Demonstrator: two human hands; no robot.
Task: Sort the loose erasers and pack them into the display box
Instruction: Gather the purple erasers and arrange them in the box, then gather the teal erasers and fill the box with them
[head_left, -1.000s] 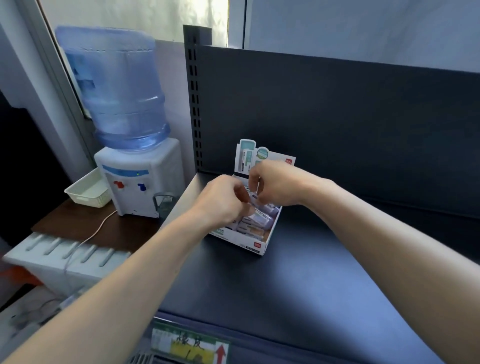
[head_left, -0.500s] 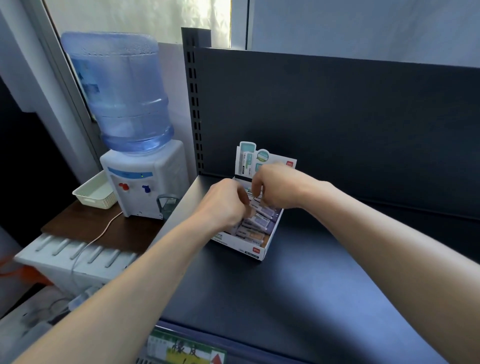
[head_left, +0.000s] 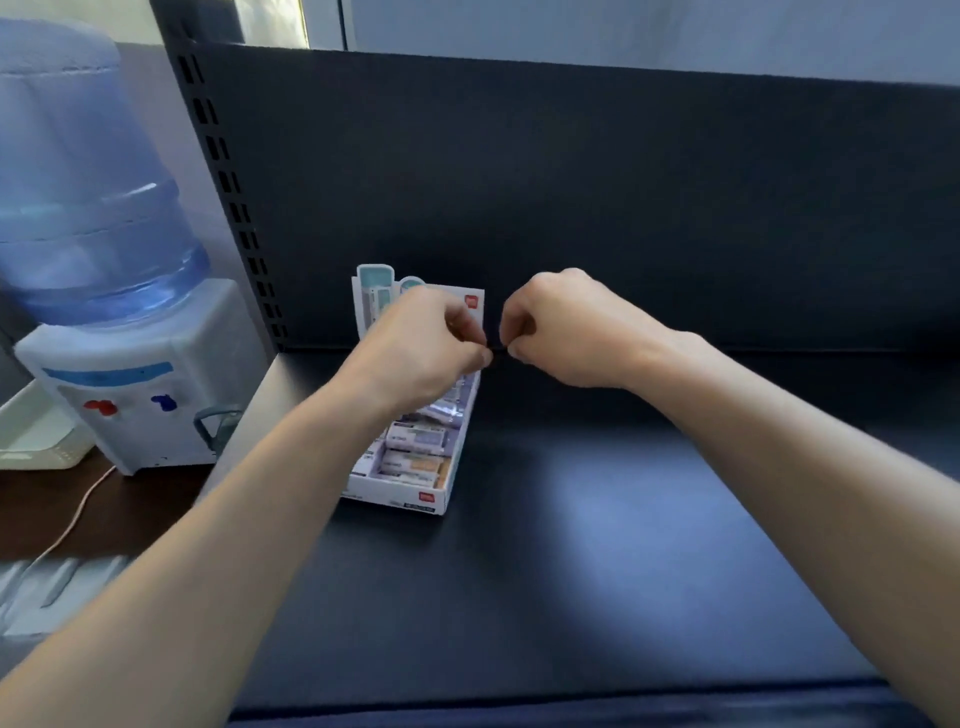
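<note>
At far left, a water dispenser (head_left: 140, 384) with a blue bottle (head_left: 78, 202) on top, now nearer the left edge and cut off by it, where half a second ago stood whole and further in. White tray (head_left: 36, 441) just beside its base, a pale cord (head_left: 72, 525) trailing over the brown tabletop (head_left: 104, 514). Next, the perforated upright (head_left: 228, 192) of a dark shelf unit, then the dark shelf surface (head_left: 519, 571) and back panel (head_left: 571, 197).

On the shelf, left of centre, the display box (head_left: 402, 493), white card with a printed header flap (head_left: 371, 296) standing upright at its rear. Wrapped erasers (head_left: 415, 439) lying in rows inside, front rows visible, rear rows hidden under the left hand. Appears closer and larger than before, seen from more directly in front.

Left hand (head_left: 415, 353) above the rear of the box, fingers curled in tight, thumb and forefinger pinched together; what lies between them too small and dark to tell. Earlier, lower down among the erasers.

Right hand (head_left: 566, 327) now past the box's right edge, over bare shelf, lifted clear of the box where before hovered over its rear. Fingers likewise curled, tips pinched, meeting the left hand's tips; grasp of anything cannot be made out. Both forearms reaching in from the lower corners.
</note>
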